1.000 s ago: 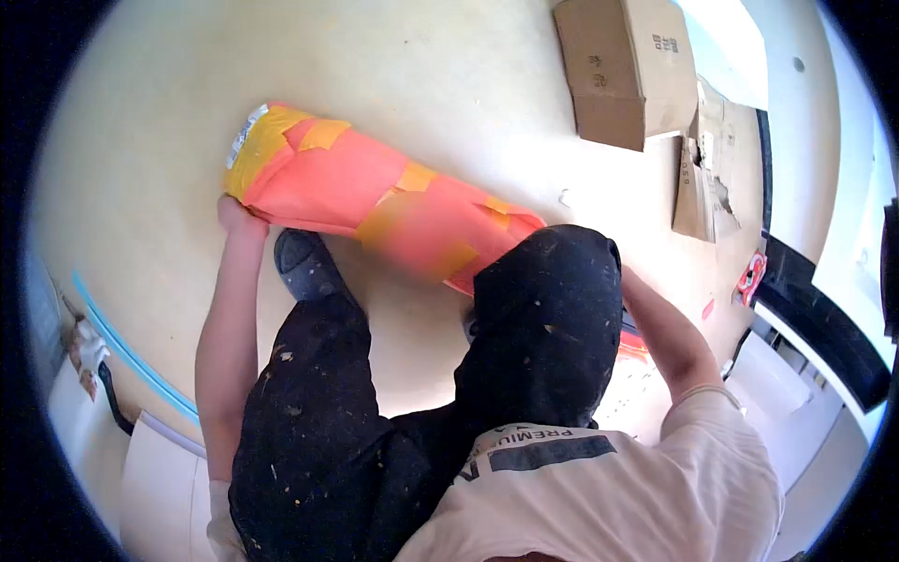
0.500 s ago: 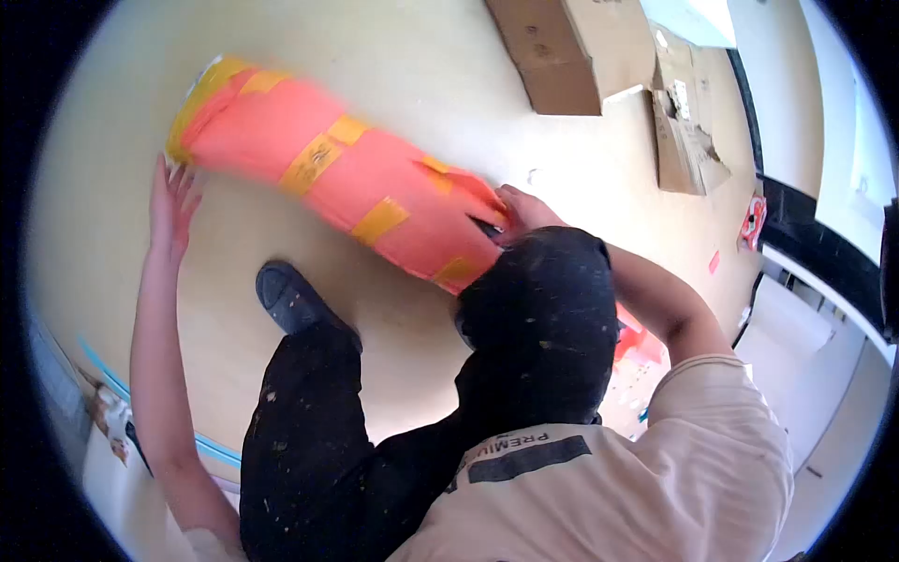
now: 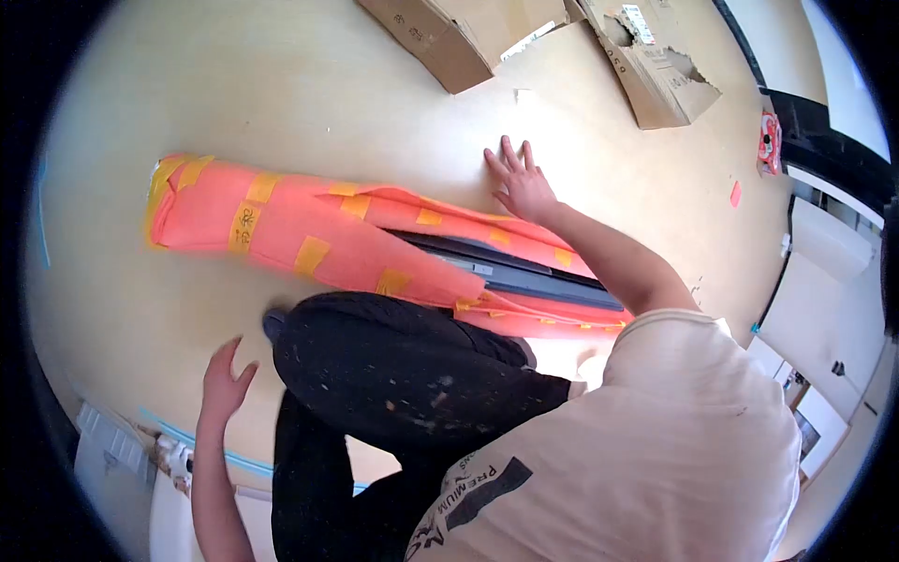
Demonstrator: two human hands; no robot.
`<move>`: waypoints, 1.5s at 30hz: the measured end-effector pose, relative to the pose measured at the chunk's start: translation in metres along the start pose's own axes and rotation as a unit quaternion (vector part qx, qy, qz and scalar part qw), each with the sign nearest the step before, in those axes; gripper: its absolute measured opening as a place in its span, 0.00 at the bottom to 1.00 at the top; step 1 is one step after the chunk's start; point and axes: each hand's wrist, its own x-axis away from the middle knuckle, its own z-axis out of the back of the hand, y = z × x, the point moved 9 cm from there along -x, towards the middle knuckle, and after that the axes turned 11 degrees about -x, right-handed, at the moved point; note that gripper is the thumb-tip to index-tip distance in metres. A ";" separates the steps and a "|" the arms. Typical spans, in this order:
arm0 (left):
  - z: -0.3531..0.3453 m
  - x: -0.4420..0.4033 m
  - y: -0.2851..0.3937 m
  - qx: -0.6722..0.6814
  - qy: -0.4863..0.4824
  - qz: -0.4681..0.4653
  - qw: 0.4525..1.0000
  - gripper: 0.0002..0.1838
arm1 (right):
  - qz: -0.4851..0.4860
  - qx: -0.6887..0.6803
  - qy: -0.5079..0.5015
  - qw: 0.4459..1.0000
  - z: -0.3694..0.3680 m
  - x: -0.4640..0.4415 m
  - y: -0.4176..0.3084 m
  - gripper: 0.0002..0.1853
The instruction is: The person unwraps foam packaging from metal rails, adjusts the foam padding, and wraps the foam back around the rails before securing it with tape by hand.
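A long bundle in coral-pink wrapping (image 3: 309, 220), patched with yellow tape, lies across the floor in front of my knees. Its wrapping gapes along the right half, and dark grey long pieces (image 3: 524, 274) show inside. My right hand (image 3: 526, 190) is just beyond the bundle's far edge, fingers spread over the floor and holding nothing; whether it presses on the floor I cannot tell. On the near left, my left hand (image 3: 228, 382) hangs apart from the bundle, empty, with thumb and fingers apart. My leg hides part of the bundle's near side.
Brown cardboard boxes (image 3: 449, 47) lie at the far side, one with a torn flap (image 3: 660, 75). A red packet (image 3: 769, 143) and a small pink scrap (image 3: 735, 194) are on the right. Blue strips (image 3: 215, 450) run along the floor at lower left.
The bundle has come down and turned to lie more level, its open side now showing the dark pieces. My right hand has let go of it; my left hand has drawn back toward me.
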 end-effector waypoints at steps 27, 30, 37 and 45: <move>-0.018 -0.157 0.000 -0.503 -0.016 -0.196 0.842 0.24 | 0.066 -0.193 0.234 0.951 0.307 0.302 0.018 0.15; 0.076 -0.163 0.027 -0.515 -0.006 -0.108 0.850 0.21 | -0.044 -0.226 0.334 0.914 0.242 0.395 0.065 0.17; 0.148 -0.037 0.413 -0.248 0.106 -0.339 0.901 0.18 | 0.008 -0.322 0.326 0.889 -0.031 0.355 -0.026 0.27; -0.043 -0.071 0.434 -0.428 -0.087 -0.456 0.775 0.22 | -0.025 -0.184 0.359 0.914 -0.100 0.299 -0.073 0.19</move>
